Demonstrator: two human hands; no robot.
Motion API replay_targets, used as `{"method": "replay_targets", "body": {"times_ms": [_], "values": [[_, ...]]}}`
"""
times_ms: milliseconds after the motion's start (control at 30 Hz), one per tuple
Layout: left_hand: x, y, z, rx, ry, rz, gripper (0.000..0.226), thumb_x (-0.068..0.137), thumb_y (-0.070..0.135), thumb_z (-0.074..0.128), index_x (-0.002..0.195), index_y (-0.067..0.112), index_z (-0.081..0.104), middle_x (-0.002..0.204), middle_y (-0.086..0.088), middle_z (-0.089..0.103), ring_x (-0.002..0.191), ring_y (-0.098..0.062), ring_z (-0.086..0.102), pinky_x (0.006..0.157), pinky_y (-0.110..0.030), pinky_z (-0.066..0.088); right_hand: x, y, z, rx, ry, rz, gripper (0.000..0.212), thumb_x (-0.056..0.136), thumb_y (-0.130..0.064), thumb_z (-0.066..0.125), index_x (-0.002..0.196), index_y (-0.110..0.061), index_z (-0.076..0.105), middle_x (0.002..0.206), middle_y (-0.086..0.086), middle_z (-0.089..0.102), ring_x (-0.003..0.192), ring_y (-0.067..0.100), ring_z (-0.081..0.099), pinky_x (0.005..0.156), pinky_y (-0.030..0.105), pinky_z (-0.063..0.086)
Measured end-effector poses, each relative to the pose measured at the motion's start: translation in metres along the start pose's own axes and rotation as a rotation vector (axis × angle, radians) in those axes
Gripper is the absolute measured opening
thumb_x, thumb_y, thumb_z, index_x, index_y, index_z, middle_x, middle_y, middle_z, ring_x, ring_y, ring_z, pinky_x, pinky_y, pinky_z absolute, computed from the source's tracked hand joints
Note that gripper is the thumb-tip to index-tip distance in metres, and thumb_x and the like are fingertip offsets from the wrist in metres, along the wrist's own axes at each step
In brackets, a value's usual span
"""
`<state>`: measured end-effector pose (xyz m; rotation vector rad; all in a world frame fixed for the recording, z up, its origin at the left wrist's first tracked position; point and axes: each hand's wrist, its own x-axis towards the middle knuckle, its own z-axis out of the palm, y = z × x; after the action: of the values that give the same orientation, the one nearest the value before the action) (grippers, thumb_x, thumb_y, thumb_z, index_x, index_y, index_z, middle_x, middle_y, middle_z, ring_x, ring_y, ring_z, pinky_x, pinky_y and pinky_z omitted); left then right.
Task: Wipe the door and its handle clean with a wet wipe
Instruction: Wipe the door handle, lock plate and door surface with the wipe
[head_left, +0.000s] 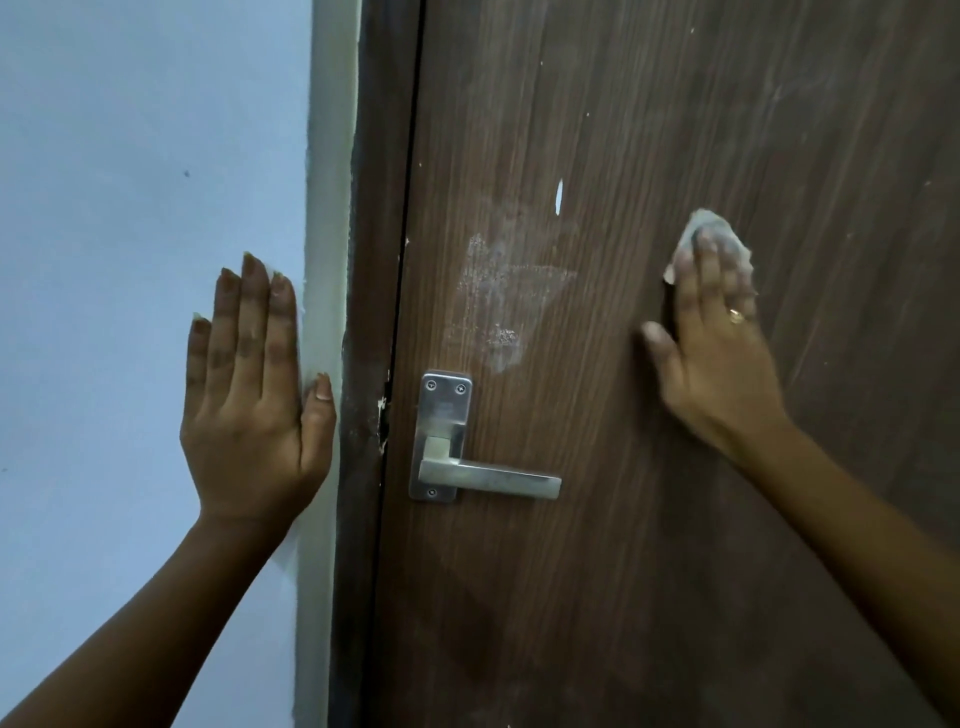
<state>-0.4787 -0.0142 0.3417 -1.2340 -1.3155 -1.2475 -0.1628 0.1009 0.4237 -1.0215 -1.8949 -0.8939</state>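
Observation:
A dark brown wood-grain door (597, 571) fills the middle and right of the view. Its silver lever handle (488, 478) on a metal plate sits near the door's left edge, pointing right. A whitish smudge (493, 301) marks the door just above the handle. My right hand (711, 353) presses a crumpled white wet wipe (706, 234) flat against the door, up and to the right of the handle; the wipe shows above my fingertips. My left hand (254, 395) lies flat and open on the pale blue wall, left of the door frame, holding nothing.
The pale blue wall (130, 208) takes up the left third. A whitish strip and the dark door frame (369, 312) run vertically between wall and door, with chipped spots near the latch. Small white flecks and faint streaks dot the upper door.

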Motion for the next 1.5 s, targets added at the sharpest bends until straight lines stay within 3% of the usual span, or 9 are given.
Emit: {"method": "replay_targets", "body": {"times_ms": [100,233,467,633,700,833,1100,1300,1500], "values": [[0.002,0.001,-0.001,-0.005,-0.008,0.006,0.060,0.096,0.024,0.034,0.150,0.006,0.015,0.156,-0.016,0.018,0.148,-0.017,0.004,0.122,-0.034,0.004,-0.022,-0.030,0.013,0.042,-0.080,-0.088,0.068,0.096,-0.040,0.030,0.146,-0.004,0.003,0.153,0.009,-0.006,0.143,0.025,-0.007,0.117,0.042,0.002],[0.000,-0.001,0.000,-0.007,-0.017,-0.010,0.061,0.095,0.024,0.035,0.150,0.006,0.015,0.157,-0.015,0.017,0.148,-0.021,0.007,0.122,-0.036,0.005,-0.102,-0.008,0.023,-0.084,-0.261,-0.336,0.056,0.099,-0.039,0.019,0.146,-0.008,0.013,0.152,0.013,0.017,0.143,0.022,0.007,0.117,0.034,0.005],[-0.001,-0.002,0.002,-0.009,-0.040,-0.024,0.062,0.095,0.027,0.034,0.151,0.006,0.015,0.157,-0.015,0.017,0.148,-0.026,0.010,0.122,-0.037,0.005,-0.020,-0.009,0.001,0.131,-0.067,0.077,0.068,0.095,-0.040,0.029,0.147,-0.006,0.003,0.152,0.004,-0.009,0.142,0.021,-0.011,0.116,0.038,0.002],[0.001,0.000,-0.001,0.014,-0.016,-0.004,0.061,0.096,0.027,0.031,0.150,0.006,0.015,0.157,-0.012,0.013,0.148,-0.024,0.009,0.122,-0.037,0.005,-0.079,-0.019,0.020,-0.105,-0.293,-0.559,0.053,0.100,-0.037,0.016,0.145,-0.010,0.019,0.152,0.008,0.024,0.142,0.021,0.012,0.113,0.037,0.016],[0.001,0.001,-0.001,0.013,-0.002,0.006,0.060,0.096,0.027,0.031,0.150,0.006,0.015,0.157,-0.012,0.014,0.148,-0.022,0.008,0.122,-0.035,0.005,-0.053,-0.008,0.011,-0.108,-0.189,-0.439,0.052,0.100,-0.035,0.016,0.143,-0.008,0.025,0.147,0.012,0.033,0.138,0.022,0.022,0.111,0.038,0.020],[0.001,-0.001,-0.001,0.020,-0.027,-0.003,0.061,0.095,0.028,0.032,0.150,0.008,0.014,0.157,-0.011,0.014,0.148,-0.023,0.009,0.122,-0.035,0.005,0.013,-0.029,-0.007,-0.035,-0.041,-0.110,0.057,0.098,-0.035,0.019,0.147,-0.007,0.012,0.155,0.008,0.006,0.143,0.021,0.003,0.117,0.039,0.007],[0.000,0.000,0.000,0.024,-0.017,-0.005,0.060,0.096,0.027,0.031,0.150,0.007,0.016,0.157,-0.011,0.014,0.148,-0.021,0.008,0.122,-0.037,0.008,-0.044,-0.037,0.013,-0.179,-0.283,-0.627,0.053,0.099,-0.037,0.016,0.146,-0.012,0.022,0.153,0.005,0.022,0.142,0.018,0.012,0.114,0.037,0.014],[0.001,-0.001,0.000,0.023,-0.026,-0.014,0.061,0.094,0.027,0.034,0.149,0.005,0.019,0.156,-0.013,0.017,0.148,-0.019,0.007,0.122,-0.036,0.008,0.036,-0.048,-0.011,-0.087,-0.062,-0.232,0.057,0.098,-0.037,0.017,0.147,-0.007,0.014,0.155,0.010,0.011,0.143,0.020,0.004,0.117,0.039,0.007],[0.001,0.000,0.000,0.018,-0.023,-0.010,0.061,0.095,0.027,0.032,0.150,0.009,0.015,0.157,-0.011,0.016,0.148,-0.020,0.008,0.122,-0.035,0.006,-0.027,-0.058,0.015,-0.159,-0.276,-0.699,0.055,0.098,-0.036,0.021,0.146,-0.011,0.019,0.153,0.006,0.018,0.143,0.019,0.009,0.114,0.038,0.011]]}}
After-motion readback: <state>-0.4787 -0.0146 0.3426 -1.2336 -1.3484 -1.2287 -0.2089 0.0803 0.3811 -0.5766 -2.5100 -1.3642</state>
